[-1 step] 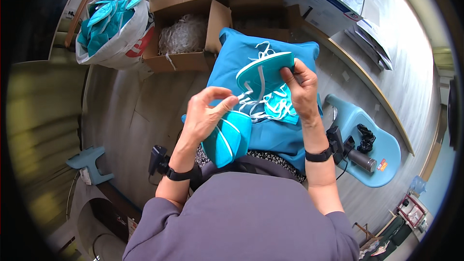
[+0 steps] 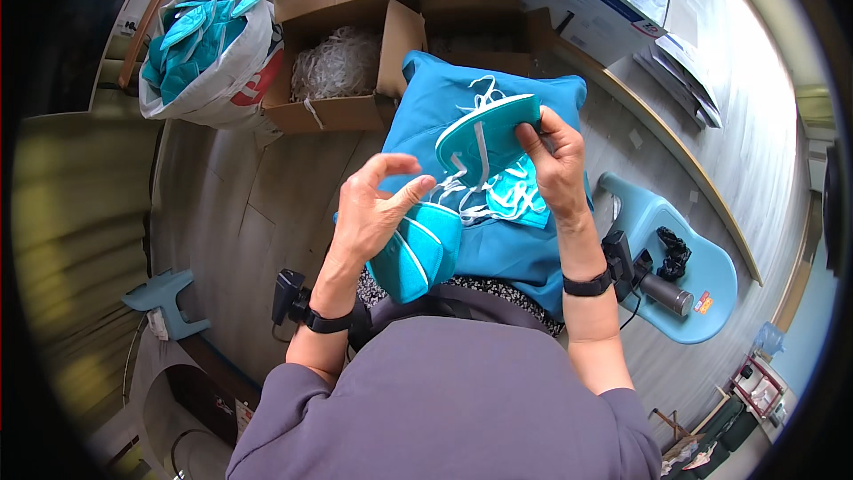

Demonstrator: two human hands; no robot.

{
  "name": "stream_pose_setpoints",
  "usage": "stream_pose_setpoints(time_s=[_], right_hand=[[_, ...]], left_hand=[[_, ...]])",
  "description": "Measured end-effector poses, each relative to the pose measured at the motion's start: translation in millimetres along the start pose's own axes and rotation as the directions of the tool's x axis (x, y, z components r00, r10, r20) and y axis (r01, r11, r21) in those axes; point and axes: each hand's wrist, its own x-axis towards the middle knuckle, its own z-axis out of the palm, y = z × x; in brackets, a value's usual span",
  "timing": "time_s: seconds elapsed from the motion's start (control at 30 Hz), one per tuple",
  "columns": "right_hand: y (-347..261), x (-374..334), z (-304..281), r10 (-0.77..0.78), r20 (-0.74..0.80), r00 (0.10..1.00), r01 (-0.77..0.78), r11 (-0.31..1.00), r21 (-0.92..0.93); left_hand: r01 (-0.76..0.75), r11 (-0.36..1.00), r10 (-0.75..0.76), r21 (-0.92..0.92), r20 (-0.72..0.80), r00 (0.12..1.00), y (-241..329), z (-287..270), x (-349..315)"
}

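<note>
In my right hand (image 2: 555, 156) is a teal folded face mask (image 2: 489, 133) with a pale edge, pinched at its right corner between thumb and fingers. A narrow white strap (image 2: 481, 149) crosses its face. My left hand (image 2: 378, 204) is to the left, its thumb and index finger spread apart and slightly blurred. Against its palm hangs a second teal face mask (image 2: 413, 253) with white bands, apparently held by the lower fingers, which are hidden. More teal masks with white straps (image 2: 520, 194) lie on the blue cushion (image 2: 426, 111) over my lap.
At the far left, a white bag (image 2: 200, 105) bulges with teal masks. Beside it, a cardboard box (image 2: 329, 114) holds tangled white straps. A light blue stool (image 2: 702, 320) with a dark cylinder stands to my right; a white box (image 2: 613, 9) is at the far right.
My left index finger and thumb have opened and moved slightly left, away from the strap; the mask in that hand shifted along with it. My right hand has hardly moved.
</note>
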Motion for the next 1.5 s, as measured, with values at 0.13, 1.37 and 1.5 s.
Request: stream_pose_setpoints(time_s=[0.13, 1.37, 1.5], right_hand=[[1.9, 0.8, -1.3, 0.004, 0.112, 0.994, 0.019, 0.979, -0.205], [2.1, -24.6, 66.7, 0.013, 0.044, 0.999, 0.0, 0.961, -0.277], [12.6, -28.5, 64.0, 0.002, 0.06, 0.998, 0.014, 0.964, -0.267]], left_hand=[[-0.151, 0.988, 0.148, 0.026, 0.072, 0.986, 23.7, 6.6, 0.8], [-0.266, 0.962, 0.231, -0.053, -0.352, 0.907, 5.4, 37.3, 6.2], [-0.283, 0.949, 0.214, -0.14, -0.371, 0.904, 2.4, 38.8, 2.8]])
